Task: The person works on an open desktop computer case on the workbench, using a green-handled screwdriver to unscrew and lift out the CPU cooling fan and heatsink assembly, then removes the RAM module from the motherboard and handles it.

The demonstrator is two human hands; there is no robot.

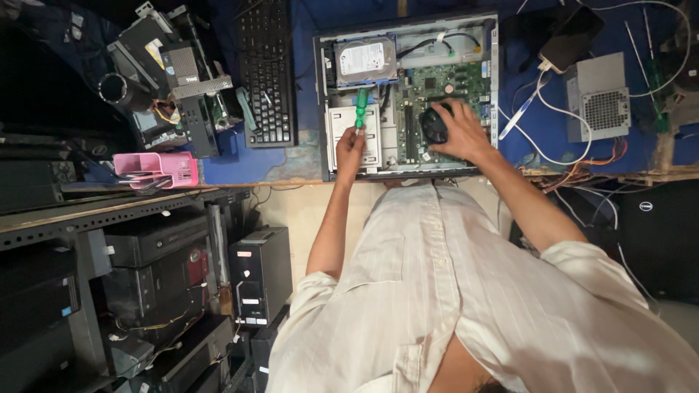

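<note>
- Two hands in the open desktop case (320, 102), which lies flat on the blue-covered bench (553, 124) with the side panel off, so the board faces up at me.
- My left hand (350, 148) is closed around a green-handled screwdriver (360, 108); the handle sticks out past my fingers toward the hard drive (365, 60), over the silver drive bay (342, 131). Can't tell where the tip sits.
- My right hand (460, 133) is spread, fingers curled over the black round cooler fan (435, 124) on the green motherboard (444, 84). It looks like a steadying grip, palm on top.
- The fan is directly under my right fingertips, touching; the screwdriver is just beside it to the left, apart from it.
- A black keyboard (266, 73) sits left of the case, a pink basket (160, 169) at the bench edge, and a grey power supply (598, 96) with loose white cables (539, 109) to the right.
</note>
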